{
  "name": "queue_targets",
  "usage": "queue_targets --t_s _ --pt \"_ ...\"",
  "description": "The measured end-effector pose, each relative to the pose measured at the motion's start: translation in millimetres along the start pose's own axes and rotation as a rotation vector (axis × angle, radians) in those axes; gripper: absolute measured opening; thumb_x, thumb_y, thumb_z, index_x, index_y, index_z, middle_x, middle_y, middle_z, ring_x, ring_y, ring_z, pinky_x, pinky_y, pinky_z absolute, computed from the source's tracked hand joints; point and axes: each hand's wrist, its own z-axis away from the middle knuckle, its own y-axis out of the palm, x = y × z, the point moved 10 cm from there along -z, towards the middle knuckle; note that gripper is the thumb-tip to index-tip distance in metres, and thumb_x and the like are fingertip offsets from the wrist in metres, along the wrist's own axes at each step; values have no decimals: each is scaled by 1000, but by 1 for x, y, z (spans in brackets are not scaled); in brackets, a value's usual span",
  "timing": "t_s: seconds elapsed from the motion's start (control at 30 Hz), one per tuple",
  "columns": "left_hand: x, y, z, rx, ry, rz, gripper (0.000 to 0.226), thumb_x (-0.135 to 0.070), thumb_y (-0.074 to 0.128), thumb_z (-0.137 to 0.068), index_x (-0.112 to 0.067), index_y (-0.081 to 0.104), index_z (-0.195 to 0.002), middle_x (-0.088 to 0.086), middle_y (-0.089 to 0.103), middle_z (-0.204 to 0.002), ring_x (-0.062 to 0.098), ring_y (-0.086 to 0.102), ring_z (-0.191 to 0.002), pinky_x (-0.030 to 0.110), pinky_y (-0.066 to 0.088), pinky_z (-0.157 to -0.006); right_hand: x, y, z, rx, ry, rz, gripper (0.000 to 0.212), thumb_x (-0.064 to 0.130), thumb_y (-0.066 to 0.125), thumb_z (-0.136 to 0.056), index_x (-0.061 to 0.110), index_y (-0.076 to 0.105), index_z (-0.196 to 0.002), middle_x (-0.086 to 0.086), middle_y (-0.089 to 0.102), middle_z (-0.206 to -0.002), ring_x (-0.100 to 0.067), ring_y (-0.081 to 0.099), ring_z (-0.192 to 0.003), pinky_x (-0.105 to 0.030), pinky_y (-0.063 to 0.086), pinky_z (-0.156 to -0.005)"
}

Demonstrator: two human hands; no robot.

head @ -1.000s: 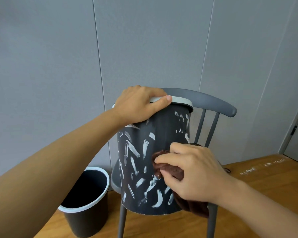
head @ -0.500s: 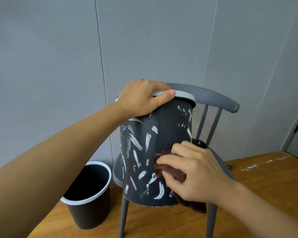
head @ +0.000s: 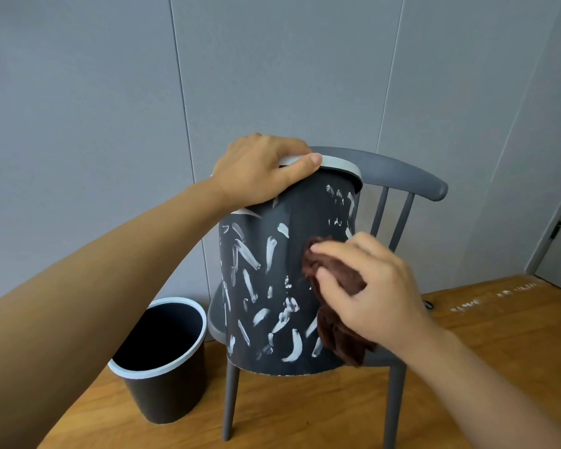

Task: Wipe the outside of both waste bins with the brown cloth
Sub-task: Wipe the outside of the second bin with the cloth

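No readable text, label, brand or number anywhere in view.

The white marks on the dark waste bin [head: 272,286] on the chair are loose brush-like strokes, not letters or digits. The pale scuffs on the wooden floor [head: 486,303] at the right may look a little like a row of characters, but they are too faint and small to read as anything. The second bin [head: 162,384] standing on the floor shows a plain dark wall and a plain white rim, with no sticker or print on the side facing the camera. The grey wall panels [head: 110,92] carry no sign.
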Motion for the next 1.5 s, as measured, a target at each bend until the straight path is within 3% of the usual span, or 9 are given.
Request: queue_targets --t_s 0.23,0.43,0.6,0.73,0.9,1.13,1.23,1.37,1.5 --pt "6 -1 1 -10 -17 34 36 -63 42 -98 -39 70 -100 -11 69 -84 17 59 -81 36 49 -77 19 17 26 242 -187 -52 22 30 73 -88 27 79 -109 11 62 -87 -11 58 -77 -31 52 -64" --pt "3 -1 0 -16 -9 28 34 -61 45 -99 -38 70 -99 -12 69 -84 16 59 -82 34 46 -75 -12 -2 4 -9 49 -55 31 37 65 -94 26 76 -120 9 63 -97 -10 61 -84 -32 56 -68" --pt "2 -1 0 -19 -13 37 34 -62 46 -98 -38 70 -97 -12 66 -78 14 57 -79 34 47 -75 14 15 20 230 -117 -93 22 31 71 -87 29 79 -108 14 64 -89 -9 62 -79 -29 54 -67" --pt "-2 -1 0 -16 -1 26 38 -65 45 -97 -37 70 -99 -9 70 -82 17 60 -80 38 50 -78 0 -3 -6 8 4 -99 26 35 70 -91 29 72 -116 11 68 -101 -11 65 -89 -36 58 -77" --pt "-6 -1 1 -32 15 27 40 -69 43 -94 -39 70 -98 -11 70 -81 17 62 -80 38 51 -77 -21 -31 -32 -326 147 -62 27 33 75 -93 18 73 -116 0 68 -110 -15 64 -101 -27 53 -88" --pt "4 -3 1 -32 -10 40 34 -65 46 -96 -40 70 -96 -13 69 -80 12 59 -78 33 48 -74 5 8 6 -22 -16 125 66 45 58 -91 18 53 -150 -8 45 -149 -29 43 -125 -42 55 -87" --pt "3 -2 1 -28 -10 36 37 -67 45 -96 -40 70 -98 -12 69 -80 14 60 -80 35 50 -75 6 13 22 9 -63 179 64 43 58 -95 19 48 -153 -8 49 -144 -25 48 -117 -36 59 -77" --pt "5 -3 2 -26 -22 39 36 -67 45 -96 -41 70 -95 -12 68 -79 14 59 -79 36 50 -77 14 14 30 -21 -196 200 48 34 65 -96 11 62 -138 -10 62 -113 -23 61 -93 -33 61 -66" --pt "5 -3 3 -29 -29 40 36 -69 43 -93 -43 67 -91 -12 69 -80 15 60 -79 38 51 -78 2 2 -1 -36 -25 102 43 39 59 -98 18 64 -135 -1 59 -108 -17 61 -81 -31 58 -66"
